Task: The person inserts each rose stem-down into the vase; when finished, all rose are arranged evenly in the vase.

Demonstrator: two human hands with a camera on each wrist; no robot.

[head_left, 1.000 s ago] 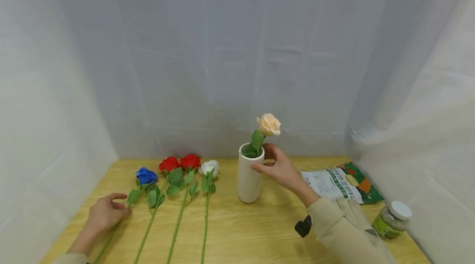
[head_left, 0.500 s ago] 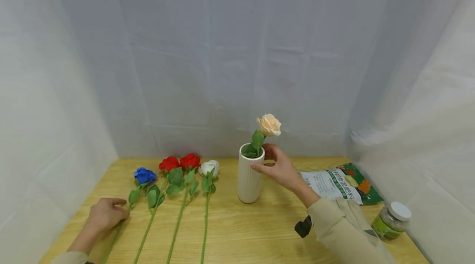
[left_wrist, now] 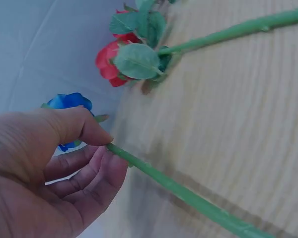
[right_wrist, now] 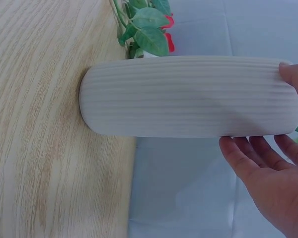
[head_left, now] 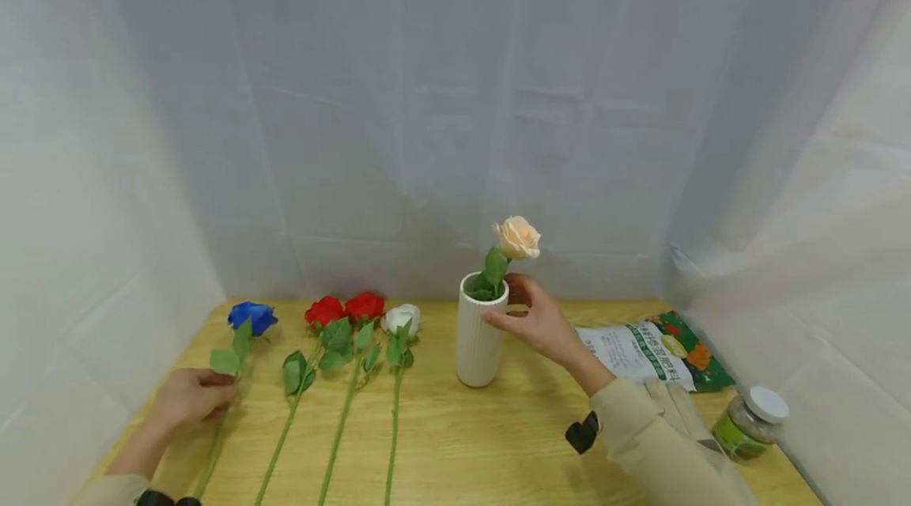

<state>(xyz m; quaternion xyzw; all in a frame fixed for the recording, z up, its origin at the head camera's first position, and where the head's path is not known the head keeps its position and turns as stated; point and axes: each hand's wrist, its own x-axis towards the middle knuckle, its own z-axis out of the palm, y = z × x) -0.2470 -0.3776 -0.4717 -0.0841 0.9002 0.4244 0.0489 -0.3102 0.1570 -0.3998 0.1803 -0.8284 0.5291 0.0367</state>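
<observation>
My left hand [head_left: 188,398] pinches the green stem of a blue rose [head_left: 252,318] at the table's left side. In the left wrist view, thumb and fingertips meet on the stem [left_wrist: 188,197], and its shadow falls on the wood beside it. At centre, a white ribbed vase [head_left: 477,352] stands upright on the table. A peach rose [head_left: 517,237] leans to the right out of its mouth, lower stem hidden inside. My right hand [head_left: 538,324] holds the vase near the rim, thumb in front and fingers round the far side, as the right wrist view also shows.
Two red roses [head_left: 365,307] and a white rose [head_left: 402,320] lie between the left hand and the vase, stems toward the front edge. A printed fertiliser bag [head_left: 651,352] and a white-lidded jar [head_left: 753,423] are at right. White sheeting [head_left: 455,118] encloses the table.
The blue rose has swung left, its bloom and leaves now farther from the red roses, with my left hand shifting slightly left along with it. Right hand and vase stay nearly still.
</observation>
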